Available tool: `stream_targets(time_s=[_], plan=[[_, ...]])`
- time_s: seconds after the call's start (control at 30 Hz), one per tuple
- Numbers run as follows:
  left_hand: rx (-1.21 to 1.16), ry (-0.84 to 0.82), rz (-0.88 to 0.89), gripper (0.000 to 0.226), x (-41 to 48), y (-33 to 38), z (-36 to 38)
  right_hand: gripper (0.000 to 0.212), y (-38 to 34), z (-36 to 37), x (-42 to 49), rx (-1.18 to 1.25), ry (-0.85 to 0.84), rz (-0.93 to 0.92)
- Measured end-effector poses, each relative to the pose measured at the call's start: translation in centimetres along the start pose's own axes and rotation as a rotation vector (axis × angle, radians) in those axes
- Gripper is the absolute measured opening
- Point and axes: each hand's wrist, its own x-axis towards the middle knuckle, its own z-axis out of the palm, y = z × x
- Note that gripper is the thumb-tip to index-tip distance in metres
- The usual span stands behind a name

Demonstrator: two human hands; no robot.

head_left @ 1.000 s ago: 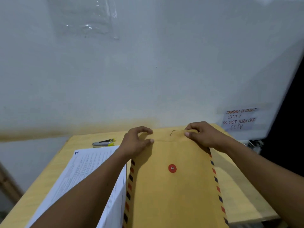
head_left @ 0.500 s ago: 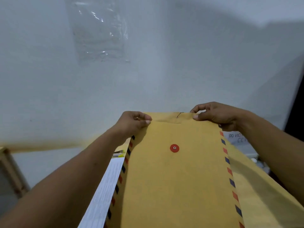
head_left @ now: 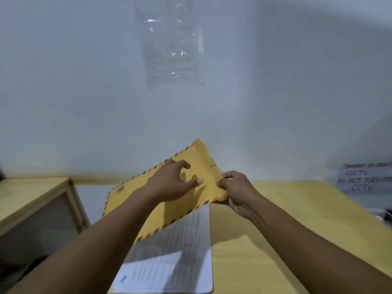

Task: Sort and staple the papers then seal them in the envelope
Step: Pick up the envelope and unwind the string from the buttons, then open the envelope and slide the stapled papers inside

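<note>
Gripping envelope (head_left: pixel 191 158) — right hand (head_left: pixel 235 192).

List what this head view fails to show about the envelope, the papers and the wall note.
- Envelope contents: hidden by its own opaque paper.
- Its red clasp disc: not visible; left hand covers the middle.
- Right hand pinches the flap; the fingertips underneath are hidden.
- Papers text: motion-blurred, partly under the envelope and shadowed.
- Wall note: blurred, cut off by the right edge.
- Stapler: not in view.
</note>
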Motion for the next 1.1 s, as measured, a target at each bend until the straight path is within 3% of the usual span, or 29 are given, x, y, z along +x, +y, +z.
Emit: stream_targets(time_s=[0.13,0.2,0.27,0.43,0.67,0.73,0.87,0.97,1.1], plan=[[-0.015,-0.016,0.005,0.066,-4.5,-2.6,2.4,0.009,2.8,4.1,0.4,0.036,-0.094,0.083],[0.011,-0.008,-0.008,0.047,-6.0,-3.7,3.5,0.021,3.9,5.8,0.4,-0.010,-0.149,0.103],[0.050,0.000,-0.043,0.041,-6.9,-4.5,4.5,0.032,5.0,7.0,0.4,-0.095,-0.178,0.109],[0.100,0.064,-0.144,0.046,-7.7,-5.9,6.3,0.023,7.0,7.5,-0.3,-0.306,-0.175,0.085],[0.169,0.050,-0.219,0.027,-8.1,-7.6,7.6,0.019,7.1,6.4,-0.8,-0.326,-0.335,0.075],[0.161,0.043,-0.240,0.023,-8.2,-8.3,8.0,0.016,7.3,5.9,-0.3,-0.353,-0.305,0.054],[0.199,0.102,-0.290,0.021,-8.9,-9.2,7.7,0.014,8.8,3.7,3.2,-0.712,0.046,-0.194],[0.236,0.182,-0.320,0.020,-9.3,-9.8,7.4,0.027,9.6,2.1,6.2,-1.127,-0.060,-0.281],[0.263,0.244,-0.328,0.024,-9.4,-10.6,7.9,0.042,10.3,2.4,8.2,-1.458,-0.270,-0.269]])
